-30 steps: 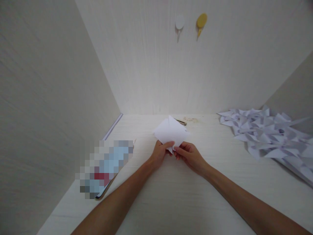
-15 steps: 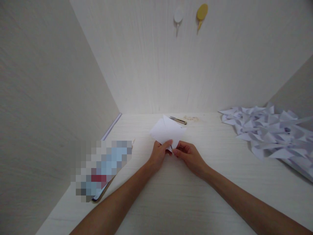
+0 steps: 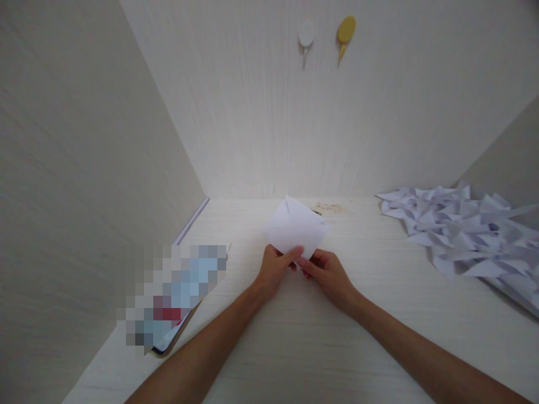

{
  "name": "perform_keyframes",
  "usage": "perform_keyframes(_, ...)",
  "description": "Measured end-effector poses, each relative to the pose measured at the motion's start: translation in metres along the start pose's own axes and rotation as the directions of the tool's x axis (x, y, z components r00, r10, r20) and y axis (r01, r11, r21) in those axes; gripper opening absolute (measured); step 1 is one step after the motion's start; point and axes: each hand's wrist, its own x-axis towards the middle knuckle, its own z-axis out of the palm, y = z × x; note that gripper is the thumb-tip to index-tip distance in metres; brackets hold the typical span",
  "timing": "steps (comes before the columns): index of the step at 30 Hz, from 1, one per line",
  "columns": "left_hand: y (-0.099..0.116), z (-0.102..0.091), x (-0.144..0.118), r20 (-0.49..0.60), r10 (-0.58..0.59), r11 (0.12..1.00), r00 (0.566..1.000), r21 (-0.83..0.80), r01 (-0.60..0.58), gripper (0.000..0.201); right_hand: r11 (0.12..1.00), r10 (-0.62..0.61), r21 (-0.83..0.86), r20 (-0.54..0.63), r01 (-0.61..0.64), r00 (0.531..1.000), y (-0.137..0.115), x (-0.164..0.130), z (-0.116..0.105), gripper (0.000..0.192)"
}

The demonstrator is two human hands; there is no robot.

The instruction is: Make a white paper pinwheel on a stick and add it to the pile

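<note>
A white sheet of paper (image 3: 297, 227), roughly square and turned corner-up, is held above the table with short slits or creases at its far corners. My left hand (image 3: 275, 269) pinches its near corner, thumb on top and fingers beneath. Close beside it, my right hand (image 3: 326, 275) grips the same near corner between thumb and fingers. Behind the paper, only the handle end of a small pair of thread snips (image 3: 316, 212) shows; the rest is hidden.
At the right lies a heap of folded white paper pieces (image 3: 475, 230). A phone (image 3: 172, 336), mostly blurred out, rests at the left. White (image 3: 306, 33) and yellow (image 3: 346, 29) hooks are on the back wall. Brownish marks (image 3: 330, 207) spot the table's far edge.
The paper has shifted slightly right and now covers most of the snips. The dark gap at its near corner is no longer visible, and my right thumb has come onto that corner.
</note>
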Motion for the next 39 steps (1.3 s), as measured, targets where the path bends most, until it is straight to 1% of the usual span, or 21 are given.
perform_keyframes(2, 0.002, -0.002, 0.003, -0.061, 0.008, 0.997, 0.998, -0.075, -0.013, 0.023, 1.0, 0.006, 0.015, -0.009, -0.006, 1.0, 0.003, 0.001, -0.001, 0.023)
perform_keyframes(5, 0.006, -0.009, 0.01, -0.185, 0.04, 0.971, 0.982, -0.224, -0.082, 0.024, 0.999, 0.024, 0.035, -0.024, -0.023, 0.999, 0.006, 0.001, -0.002, 0.021)
perform_keyframes(7, 0.009, -0.013, 0.014, -0.209, 0.055, 0.957, 0.976, -0.266, -0.111, 0.022, 0.998, 0.034, 0.062, -0.04, -0.031, 0.999, 0.008, 0.0, -0.003, 0.019)
perform_keyframes(10, 0.01, -0.017, 0.017, -0.193, 0.04, 0.959, 0.98, -0.267, -0.092, 0.023, 0.991, 0.007, 0.132, -0.108, 0.007, 0.994, 0.006, -0.001, -0.004, 0.017)
perform_keyframes(12, 0.01, -0.016, 0.017, -0.167, 0.031, 0.967, 0.985, -0.243, -0.072, 0.024, 0.981, -0.027, 0.186, -0.192, 0.063, 0.981, 0.004, 0.0, -0.005, 0.017)
perform_keyframes(14, 0.009, -0.015, 0.015, -0.121, 0.03, 0.976, 0.992, -0.213, -0.055, 0.024, 0.96, -0.033, 0.256, -0.298, 0.113, 0.954, 0.002, 0.003, -0.008, 0.016)
perform_keyframes(17, 0.008, -0.013, 0.013, -0.035, 0.025, 0.984, 0.999, -0.173, -0.031, 0.024, 0.906, 0.028, 0.393, -0.426, 0.157, 0.904, -0.001, 0.008, -0.012, 0.017)
perform_keyframes(19, 0.008, -0.013, 0.011, 0.025, 0.015, 0.989, 1.0, -0.145, -0.011, 0.022, 0.868, 0.072, 0.467, -0.454, 0.168, 0.888, -0.003, 0.01, -0.014, 0.019)
perform_keyframes(22, 0.007, -0.012, 0.009, 0.089, -0.016, 0.994, 0.996, -0.106, 0.026, 0.027, 0.835, 0.104, 0.525, -0.44, 0.162, 0.892, -0.005, 0.01, -0.014, 0.022)
perform_keyframes(24, 0.006, -0.012, 0.008, 0.103, -0.04, 0.996, 0.994, -0.081, 0.048, 0.025, 0.831, 0.1, 0.535, -0.413, 0.152, 0.905, -0.006, 0.009, -0.013, 0.023)
perform_keyframes(26, 0.005, -0.01, 0.006, 0.119, -0.038, 0.997, 0.992, -0.058, 0.045, 0.022, 0.841, 0.074, 0.521, -0.377, 0.145, 0.923, -0.006, 0.007, -0.012, 0.023)
perform_keyframes(28, 0.004, -0.008, 0.005, 0.132, -0.017, 0.999, 0.991, -0.044, 0.023, 0.03, 0.862, 0.046, 0.488, -0.348, 0.139, 0.936, -0.005, 0.006, -0.01, 0.023)
perform_keyframes(30, 0.005, -0.007, 0.003, 0.121, 0.003, 0.999, 0.993, -0.046, 0.003, 0.035, 0.896, 0.032, 0.43, -0.316, 0.113, 0.948, -0.003, 0.005, -0.008, 0.025)
perform_keyframes(32, 0.005, -0.006, 0.003, 0.09, 0.009, 0.998, 0.996, -0.056, -0.004, 0.032, 0.94, 0.021, 0.336, -0.242, 0.063, 0.97, 0.0, 0.004, -0.006, 0.027)
perform_keyframes(34, 0.005, -0.007, 0.004, 0.072, 0.015, 0.997, 0.997, -0.078, -0.009, 0.028, 0.974, 0.013, 0.227, -0.132, 0.018, 0.991, 0.002, 0.003, -0.004, 0.031)
perform_keyframes(36, 0.004, -0.008, 0.005, 0.089, 0.014, 0.995, 0.996, -0.096, -0.005, 0.023, 0.988, 0.015, 0.155, -0.04, -0.009, 0.999, 0.004, 0.001, -0.003, 0.034)
perform_keyframes(39, 0.003, -0.01, 0.006, 0.143, 0.004, 0.994, 0.99, -0.11, 0.012, 0.018, 0.989, 0.02, 0.149, 0.01, -0.022, 1.0, 0.005, 0.0, -0.002, 0.033)
